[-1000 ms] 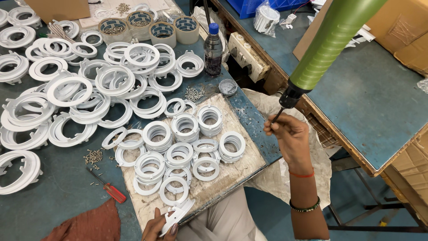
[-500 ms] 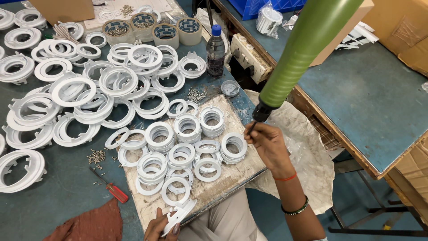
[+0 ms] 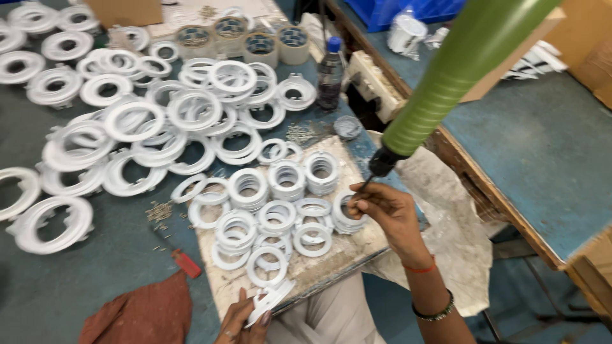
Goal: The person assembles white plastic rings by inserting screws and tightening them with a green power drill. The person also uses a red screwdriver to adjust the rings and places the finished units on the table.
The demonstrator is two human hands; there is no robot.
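My right hand pinches the dark bit at the tip of a green electric screwdriver that hangs down from the upper right. The tip sits just right of a stack of white plastic rings on a worn board. My left hand at the bottom edge holds a white plastic ring part against the board's near edge. Several more small white rings lie in stacks on the board.
A heap of larger white rings covers the blue-grey table to the left. Loose screws, a red-handled tool, a brown cloth, a dark bottle and tape rolls are around. A second blue table stands right.
The right hand and the screwdriver tip have moved left and toward the board, from over the gap between tables to beside the ring stack. The left hand stays at the near edge.
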